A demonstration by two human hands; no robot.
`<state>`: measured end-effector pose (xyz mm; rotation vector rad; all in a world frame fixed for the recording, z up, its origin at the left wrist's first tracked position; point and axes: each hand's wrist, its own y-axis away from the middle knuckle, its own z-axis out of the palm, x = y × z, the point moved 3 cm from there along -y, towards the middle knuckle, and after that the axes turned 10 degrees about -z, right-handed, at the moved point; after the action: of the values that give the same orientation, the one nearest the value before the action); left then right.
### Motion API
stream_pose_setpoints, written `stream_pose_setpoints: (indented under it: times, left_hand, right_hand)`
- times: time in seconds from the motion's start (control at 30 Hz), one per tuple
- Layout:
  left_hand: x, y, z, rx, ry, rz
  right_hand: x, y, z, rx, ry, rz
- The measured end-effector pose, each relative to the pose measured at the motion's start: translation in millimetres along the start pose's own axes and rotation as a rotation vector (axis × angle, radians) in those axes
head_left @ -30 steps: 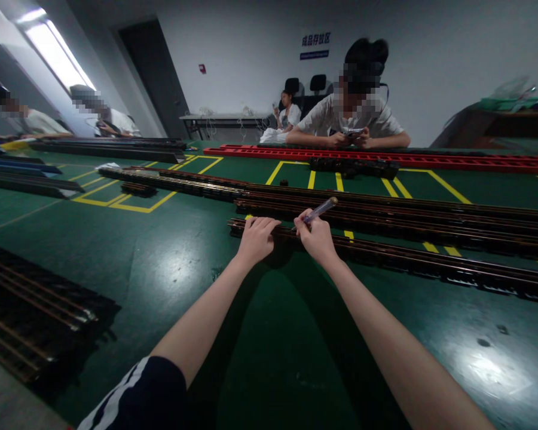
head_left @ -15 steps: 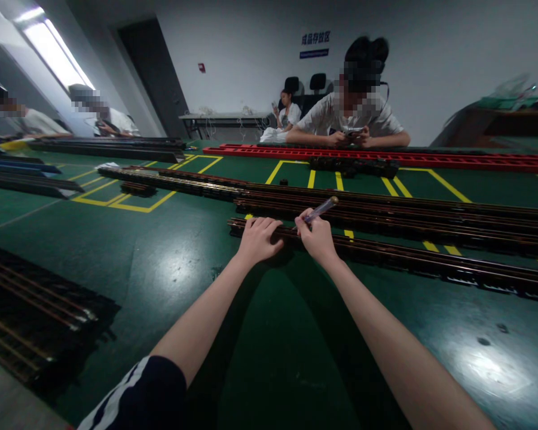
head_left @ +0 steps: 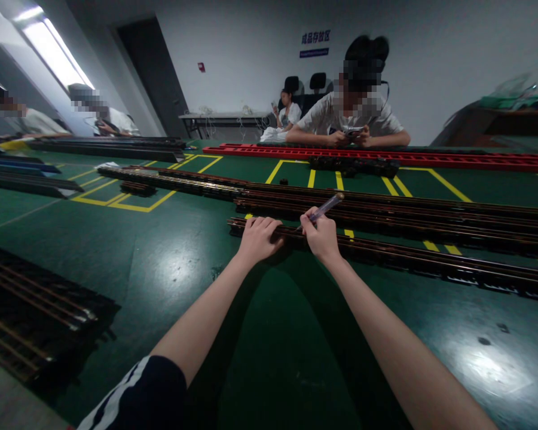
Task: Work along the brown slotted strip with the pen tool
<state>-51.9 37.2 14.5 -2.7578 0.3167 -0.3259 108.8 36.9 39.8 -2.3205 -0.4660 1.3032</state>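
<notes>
My left hand (head_left: 259, 240) lies over a long dark rail (head_left: 407, 255) near its left end. Its fingers reach across the top and the thumb stays on the near side, so the hand is closed on the rail. In my right hand (head_left: 321, 239) is a screwdriver (head_left: 326, 206) with a clear handle and a brownish end. It tilts up to the right, while its thin tip points down at the rail just right of my left hand. Whether the tip touches the rail is too small to tell.
Behind the rail lies a bundle of similar rails (head_left: 385, 209). Farther back are a red ladder-like frame (head_left: 452, 158) and a short dark part (head_left: 354, 166). More rails (head_left: 40, 310) sit at the near left of the green table (head_left: 170, 269). A person (head_left: 363, 122) leans on the far side.
My right hand and the screwdriver have shifted slightly to the right along the rail. The left hand stays in place.
</notes>
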Motion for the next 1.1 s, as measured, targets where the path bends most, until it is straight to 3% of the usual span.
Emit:
stream_pose_setpoints:
  times: [0.57, 1.1]
  left_hand:
    - [-0.4, -0.2, 2.0, 0.016, -0.022, 0.006]
    - [2.6, 0.1, 0.1, 0.013, -0.009, -0.003]
  right_hand:
    - [7.4, 0.2, 3.1, -0.009, -0.005, -0.062]
    - [4.7, 0.3, 1.8, 0.002, -0.035, -0.022]
